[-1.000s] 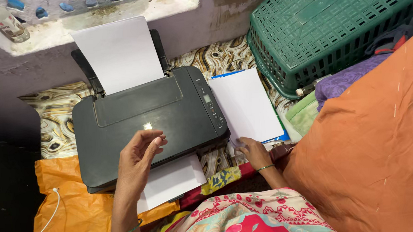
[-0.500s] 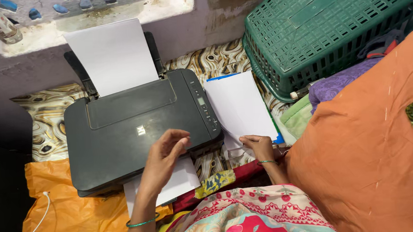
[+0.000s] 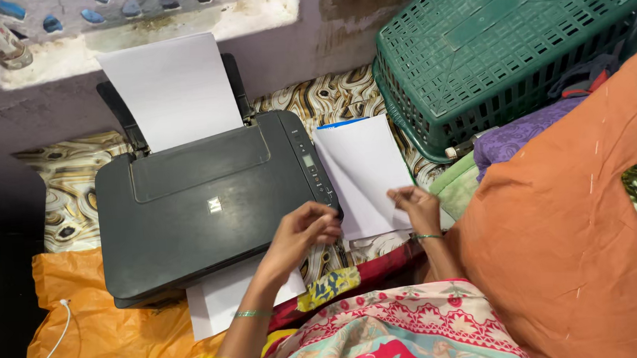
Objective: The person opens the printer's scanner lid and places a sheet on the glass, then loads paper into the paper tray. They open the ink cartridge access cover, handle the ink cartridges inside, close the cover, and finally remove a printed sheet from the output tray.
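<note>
Holding White Sheets Beside a Black Printer

Lying just right of the black printer [image 3: 201, 206], the stack of white sheets [image 3: 359, 172] is resting on a patterned cloth [image 3: 331, 96]. The right hand [image 3: 419, 208] is pinching the stack's lower right corner, fingers closed on the paper. The left hand [image 3: 301, 232] is hovering at the printer's front right corner with fingers curled together near the stack's lower edge; whether it is gripping paper I cannot tell. More white paper [image 3: 170, 88] is standing upright in the printer's rear tray. A green plastic basket [image 3: 503, 39] is sitting upside down to the right, beside an orange cushion [image 3: 576, 228].
</note>
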